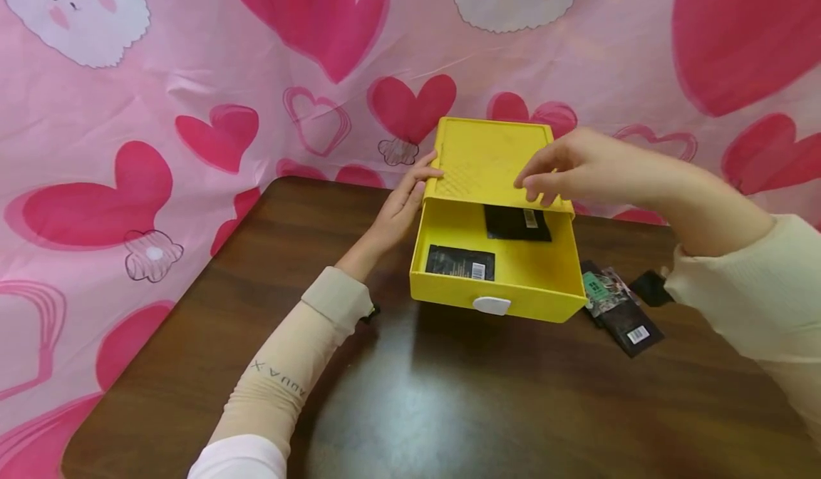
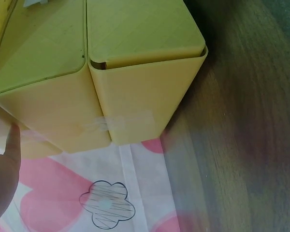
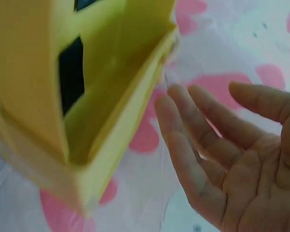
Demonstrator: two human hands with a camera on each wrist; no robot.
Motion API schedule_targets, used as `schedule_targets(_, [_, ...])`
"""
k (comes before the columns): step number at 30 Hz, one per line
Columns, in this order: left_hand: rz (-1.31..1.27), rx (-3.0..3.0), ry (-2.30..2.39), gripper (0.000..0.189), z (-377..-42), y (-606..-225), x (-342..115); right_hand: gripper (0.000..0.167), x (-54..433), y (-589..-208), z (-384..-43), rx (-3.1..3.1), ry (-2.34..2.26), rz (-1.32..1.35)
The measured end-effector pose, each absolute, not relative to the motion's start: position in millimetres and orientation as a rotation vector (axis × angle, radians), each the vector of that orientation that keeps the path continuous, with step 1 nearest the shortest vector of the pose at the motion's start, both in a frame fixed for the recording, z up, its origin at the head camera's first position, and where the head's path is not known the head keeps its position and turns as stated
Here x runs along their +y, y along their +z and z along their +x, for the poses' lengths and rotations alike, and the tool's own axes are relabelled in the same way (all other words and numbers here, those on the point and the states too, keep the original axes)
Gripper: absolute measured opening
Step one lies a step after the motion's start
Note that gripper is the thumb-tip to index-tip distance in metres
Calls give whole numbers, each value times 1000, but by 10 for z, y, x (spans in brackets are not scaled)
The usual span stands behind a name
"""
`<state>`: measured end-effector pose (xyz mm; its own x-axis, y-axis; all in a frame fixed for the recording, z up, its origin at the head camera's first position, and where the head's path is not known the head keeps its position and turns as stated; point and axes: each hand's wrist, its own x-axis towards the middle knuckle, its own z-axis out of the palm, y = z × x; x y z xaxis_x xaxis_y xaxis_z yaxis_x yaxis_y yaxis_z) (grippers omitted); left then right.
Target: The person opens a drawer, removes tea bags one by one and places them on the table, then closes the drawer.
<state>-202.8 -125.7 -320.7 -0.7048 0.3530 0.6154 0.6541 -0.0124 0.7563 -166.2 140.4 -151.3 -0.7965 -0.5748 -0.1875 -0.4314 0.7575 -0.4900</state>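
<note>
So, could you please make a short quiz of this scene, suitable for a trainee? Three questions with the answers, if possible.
1. In the head view, how many dark packets show inside the open drawer?
2. True or false: the right hand holds nothing.
3. What does the left hand touch?
a) the white handle
b) the yellow box
c) a dark packet

Key: 1. Two; 2. True; 3. b

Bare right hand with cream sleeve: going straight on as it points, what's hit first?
Probably the yellow rectangular drawer box, near its top's front edge, though the depth of the right hand is hard to judge.
</note>
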Motion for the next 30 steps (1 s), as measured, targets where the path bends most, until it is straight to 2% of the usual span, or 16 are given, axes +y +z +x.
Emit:
schedule_targets(6, [-1067,-2032,-1804,27,-1933,-3100,-1244,30,930,-1579,-1705,2394,-430,-924])
schedule_targets(13, [-1072,-2023,-1801,26,-1900,-3123,-1262,45,582,-1769,-1708,2213,-190,-920])
schedule_targets(21, [-1082,-1998,-1830,27,-1927,-3125,-1268,62,416,-1849,-1730,2138,-120,-771])
schedule_targets(30, [-1073,-1997,-1836,26,-1922,-3130,-1263,68,442,-1949,-1783,2082,-193,-680])
